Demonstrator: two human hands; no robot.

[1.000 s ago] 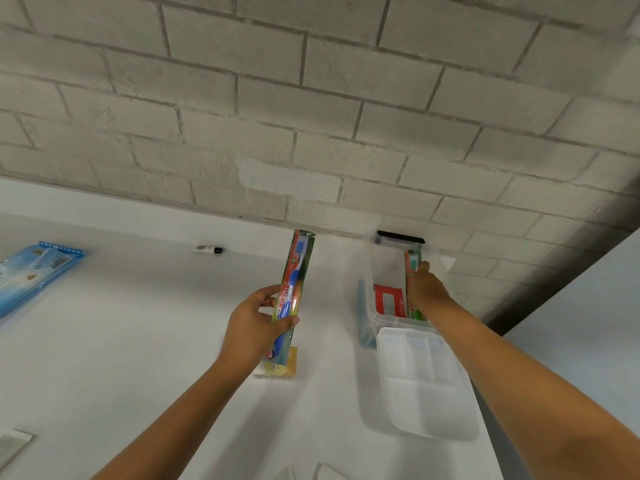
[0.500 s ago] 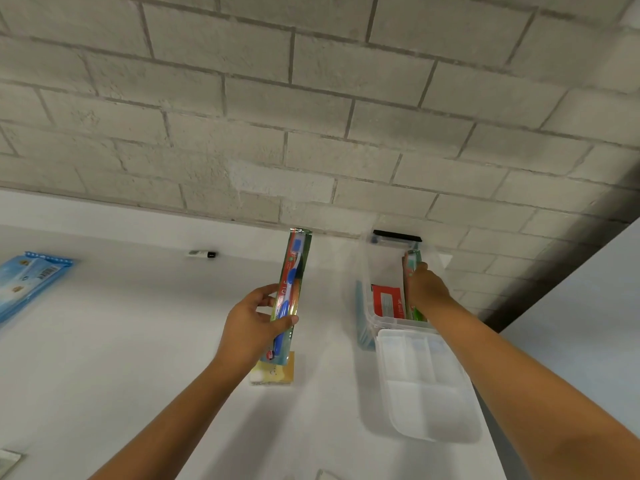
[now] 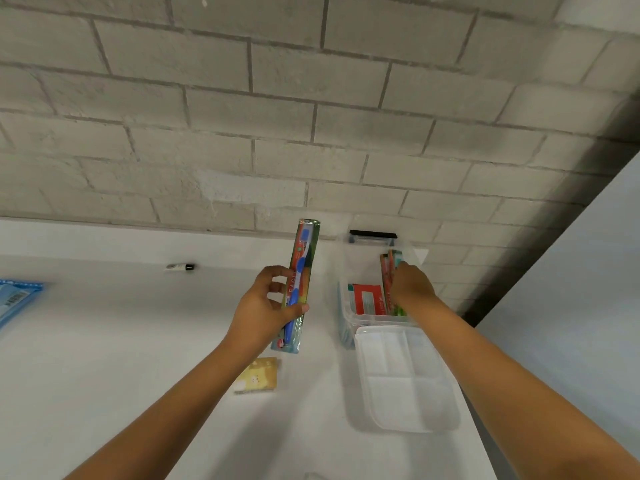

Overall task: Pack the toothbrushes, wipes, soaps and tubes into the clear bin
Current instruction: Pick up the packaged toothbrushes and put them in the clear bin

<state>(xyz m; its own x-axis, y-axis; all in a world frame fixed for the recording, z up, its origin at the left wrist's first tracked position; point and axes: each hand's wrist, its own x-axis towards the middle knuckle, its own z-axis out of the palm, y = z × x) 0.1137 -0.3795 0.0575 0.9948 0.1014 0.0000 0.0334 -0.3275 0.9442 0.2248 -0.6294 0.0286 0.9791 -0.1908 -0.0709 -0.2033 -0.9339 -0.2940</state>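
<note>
My left hand (image 3: 266, 306) grips a packaged blue toothbrush (image 3: 300, 282) upright above the white table, left of the clear bin (image 3: 346, 306). Inside the bin, my right hand (image 3: 410, 285) is closed on another packaged toothbrush (image 3: 389, 268) that stands against the right side. A red and white tube box (image 3: 367, 297) lies in the bin beside it. A yellow soap packet (image 3: 258, 375) rests on the table below my left hand. A blue wipes pack (image 3: 15, 299) lies at the far left edge.
The bin's clear lid (image 3: 405, 375) lies flat on the table just in front of the bin. A small white and black object (image 3: 180, 267) sits near the back wall. A grey brick wall runs behind the table (image 3: 104, 341).
The view has tilted slightly, so the soap packet now shows fully below the left hand. My right hand has sunk a little deeper into the bin with its toothbrush.
</note>
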